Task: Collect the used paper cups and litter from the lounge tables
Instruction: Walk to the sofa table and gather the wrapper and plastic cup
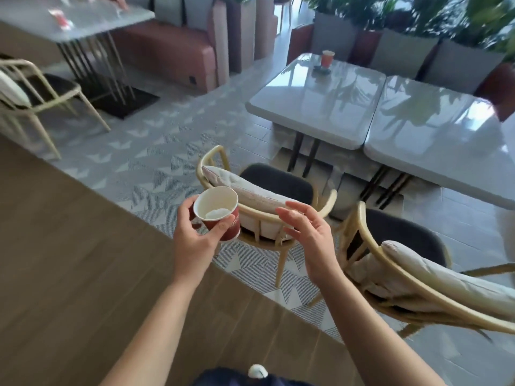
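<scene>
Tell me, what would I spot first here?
A red cup in the middle, gripped by the left hand, with a white scrap inside. The right hand hovers open beside it. Farther back, a second cup stands on a white table.

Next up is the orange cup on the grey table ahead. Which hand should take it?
Right, probably. The right hand is open and empty and nearer the table bearing the orange cup; the left hand grips a red cup.
</scene>
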A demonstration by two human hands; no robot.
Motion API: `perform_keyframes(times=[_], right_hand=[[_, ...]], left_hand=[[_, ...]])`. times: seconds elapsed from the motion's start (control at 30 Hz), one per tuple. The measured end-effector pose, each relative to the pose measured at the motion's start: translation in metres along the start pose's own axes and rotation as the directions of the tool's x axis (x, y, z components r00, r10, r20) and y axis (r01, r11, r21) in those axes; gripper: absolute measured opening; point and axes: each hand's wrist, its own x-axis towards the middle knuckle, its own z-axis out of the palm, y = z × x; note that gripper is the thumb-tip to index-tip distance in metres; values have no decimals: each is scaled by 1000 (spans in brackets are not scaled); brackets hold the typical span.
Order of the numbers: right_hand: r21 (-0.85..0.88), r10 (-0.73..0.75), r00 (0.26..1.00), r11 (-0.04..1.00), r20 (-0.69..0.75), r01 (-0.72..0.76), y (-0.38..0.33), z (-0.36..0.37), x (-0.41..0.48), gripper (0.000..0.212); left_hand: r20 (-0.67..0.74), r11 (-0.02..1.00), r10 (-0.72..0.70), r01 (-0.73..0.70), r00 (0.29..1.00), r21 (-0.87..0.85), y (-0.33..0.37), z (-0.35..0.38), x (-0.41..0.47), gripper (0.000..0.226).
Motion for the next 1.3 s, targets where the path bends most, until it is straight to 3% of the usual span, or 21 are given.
perform_keyframes(times=[0.3, 0.73, 1.3], right_hand=[[34, 47, 998, 998, 51, -49, 9, 87, 66, 21], [98, 100, 995, 990, 30, -102, 34, 279, 154, 20], [120, 76, 996, 990, 46, -81, 26, 406, 368, 20]], left_hand=[[-69, 1000, 11, -12, 998, -20, -27, -65, 79, 57], [-20, 997, 44, -42, 999, 64, -64, -202, 243, 66], [-35, 994, -22, 26, 999, 106, -90, -230, 479, 65]])
